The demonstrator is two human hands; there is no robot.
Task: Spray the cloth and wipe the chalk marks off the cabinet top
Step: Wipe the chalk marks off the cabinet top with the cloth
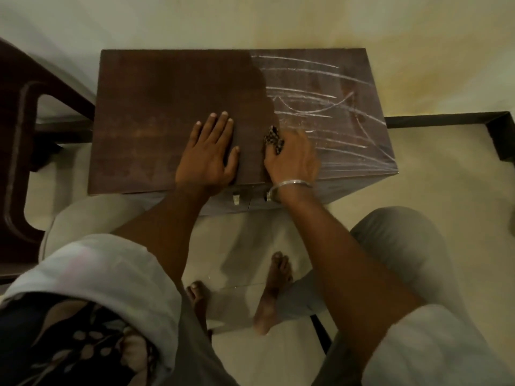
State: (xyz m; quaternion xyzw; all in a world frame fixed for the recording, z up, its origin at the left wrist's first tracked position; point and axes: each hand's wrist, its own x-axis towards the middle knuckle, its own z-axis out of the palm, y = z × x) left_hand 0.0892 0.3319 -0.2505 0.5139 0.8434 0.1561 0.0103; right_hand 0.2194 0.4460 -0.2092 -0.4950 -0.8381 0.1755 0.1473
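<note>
A single wide-angle view from the person's head looks steeply down and a little forward. The cabinet top (178, 107) fills the upper middle of the frame, close enough that both forearms reach in from the bottom edge. Wall runs along the top, floor (418, 176) and bare feet (271, 291) lie lower centre, straight lines bowing near the edges.

Dark brown chair (19, 151) standing at far left, only part showing. Pale tiled floor (434, 188) running under everything, cream wall (250, 20) rising behind. Dark L-shaped frame (493, 126) lying along floor at right, possibly furniture base, hard to tell. Two bare feet (274, 291) resting on floor at bottom centre. Two small metal knobs (236, 198) sticking out from front face, just beside each other.
</note>
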